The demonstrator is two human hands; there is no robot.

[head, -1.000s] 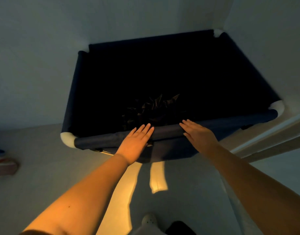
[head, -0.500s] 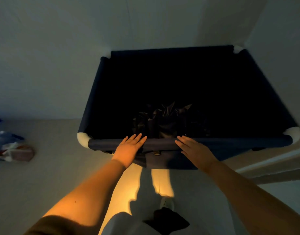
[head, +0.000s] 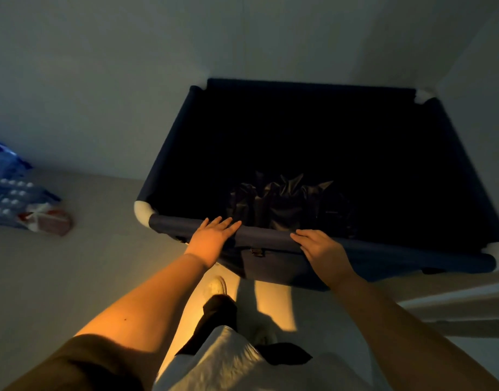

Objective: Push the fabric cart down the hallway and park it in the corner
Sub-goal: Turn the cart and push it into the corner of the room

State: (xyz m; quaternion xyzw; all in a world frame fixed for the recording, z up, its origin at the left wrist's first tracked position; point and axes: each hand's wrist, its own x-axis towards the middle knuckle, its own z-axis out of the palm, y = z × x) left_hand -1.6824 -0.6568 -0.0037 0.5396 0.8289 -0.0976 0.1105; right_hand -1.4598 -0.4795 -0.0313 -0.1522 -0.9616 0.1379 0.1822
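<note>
A dark navy fabric cart with white corner fittings stands on the floor, its far side close to the back wall and its far right corner tucked into the corner of the walls. Dark crumpled material lies inside near the front. My left hand lies flat on the near rim with the fingers stretched out. My right hand rests on the same rim further right, fingers over the bar, not clearly wrapped around it.
White walls close in behind and to the right of the cart. A blue and white package lies on the floor at the left. A pale door frame or threshold runs at the right. My white shoe is just behind the cart.
The cart sits further right and lower in view, squarer to the walls. My body and foot have come up close behind it. Both hands stay on the near rim.
</note>
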